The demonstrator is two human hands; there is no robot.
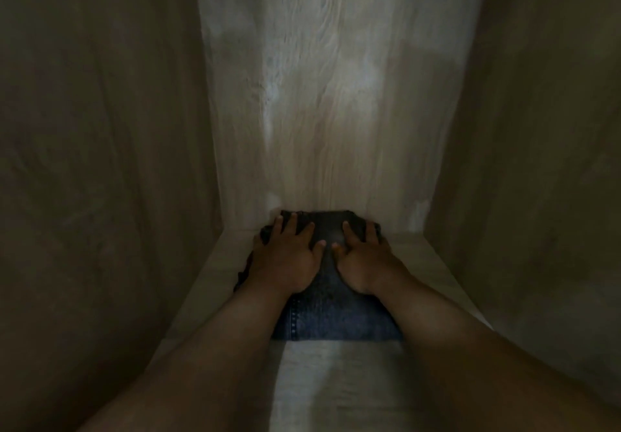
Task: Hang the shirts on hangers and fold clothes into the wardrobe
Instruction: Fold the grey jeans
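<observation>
A folded pair of dark blue jeans lies on the wardrobe shelf, its far end pushed against the back panel. Both hands rest flat on top of the jeans with fingers spread. My left hand presses the left half, fingertips near the far edge. My right hand presses the right half beside it, thumbs almost touching. A dark garment edge pokes out under the left side of the jeans. Neither hand grips the cloth.
Pale wood-grain back panel rises straight ahead. Dim side walls close in on the left and on the right. Bare shelf surface shows in front of the jeans and at both sides.
</observation>
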